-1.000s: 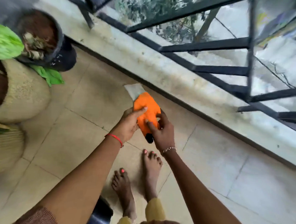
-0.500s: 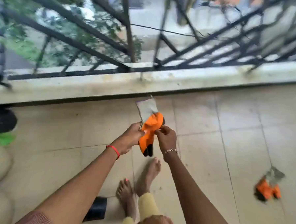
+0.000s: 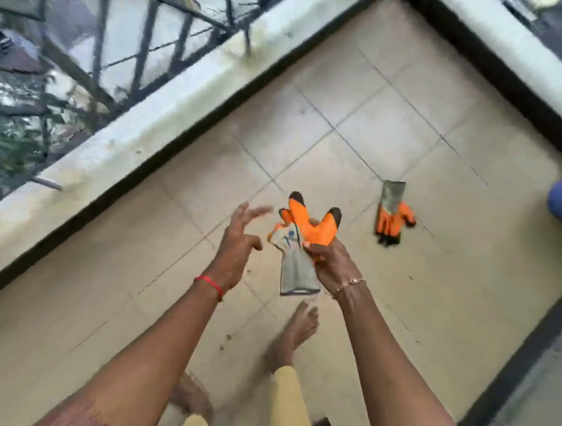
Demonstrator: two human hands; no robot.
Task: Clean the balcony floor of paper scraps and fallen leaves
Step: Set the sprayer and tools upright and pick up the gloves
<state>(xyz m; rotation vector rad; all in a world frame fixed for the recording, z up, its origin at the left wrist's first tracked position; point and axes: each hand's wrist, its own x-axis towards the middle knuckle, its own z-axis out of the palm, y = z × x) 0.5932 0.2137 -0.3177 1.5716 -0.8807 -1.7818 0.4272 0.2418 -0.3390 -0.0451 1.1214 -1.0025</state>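
The tiled balcony floor [image 3: 408, 121] lies underfoot. The right hand [image 3: 332, 264] has its grip closed round an orange glove [image 3: 318, 229] in mid-air, long axis upright, fingertips pointing away, cuff hanging. The left hand [image 3: 237, 246] has a wide grip just beside it. A second glove [image 3: 393, 215] lies on the floor, cuff pointing away.

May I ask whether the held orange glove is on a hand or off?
Off. The right hand grips the glove, its cuff hanging limp; the left hand is bare.
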